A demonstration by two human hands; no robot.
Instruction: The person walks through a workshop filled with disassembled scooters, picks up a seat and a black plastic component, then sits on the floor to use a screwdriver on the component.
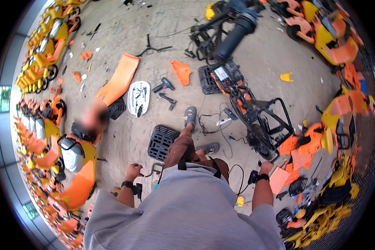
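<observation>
- Head cam: L hand (134, 171) just below-left of black crate (161, 143), fingers bent, tips apart
- R hand (266, 168) well right of crate, curled; can't tell if gripping
- Stripped scooter (240, 100) right of crate, nr R hand
- Drill (166, 84) above crate

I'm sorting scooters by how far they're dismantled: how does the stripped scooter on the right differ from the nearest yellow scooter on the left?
Covering: the stripped scooter looks mostly bare and dark, while the yellow scooter has yellow and orange panels.
Wheels: the stripped scooter's rear wheel is exposed; the yellow scooter's are mostly hidden from above.
Both show some orange.
</observation>
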